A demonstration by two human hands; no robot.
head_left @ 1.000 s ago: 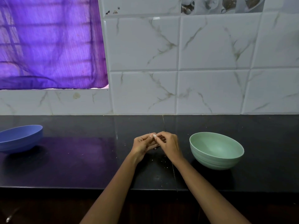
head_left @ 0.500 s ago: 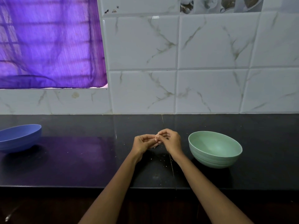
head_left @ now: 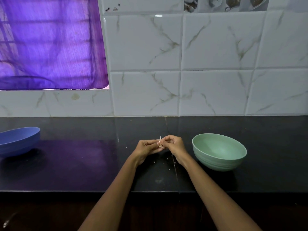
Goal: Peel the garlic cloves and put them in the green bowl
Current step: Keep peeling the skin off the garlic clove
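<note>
Black and glossy, the bench [head_left: 70, 164] carries a green bowl [head_left: 219, 151] which serves as the landmark here. Just to the left of the green bowl, both hands meet above the bench surface. The left hand [head_left: 146, 147] and the right hand [head_left: 173, 145] each have their fingers curled in, pinching one small garlic clove [head_left: 160, 143] between them. Most of the clove is covered by the fingertips; only a pale sliver and a thin wisp of skin pointing upward can be made out, so how much peel remains on it cannot be told. The right hand sits nearer the green bowl but apart from it.

The inside of the green bowl looks bare, though its near inner wall is hidden by the rim. Small pale crumbs [head_left: 168, 159] lie scattered on the bench left of the green bowl, under and in front of the hands; they are too small to identify. Far to the left of the green bowl, a blue bowl [head_left: 18, 140] stands at the frame edge, partly cut off, its contents out of sight. Behind the green bowl rises a marbled white tile wall [head_left: 216, 64], and up to the left hangs a purple curtain [head_left: 50, 44].
</note>
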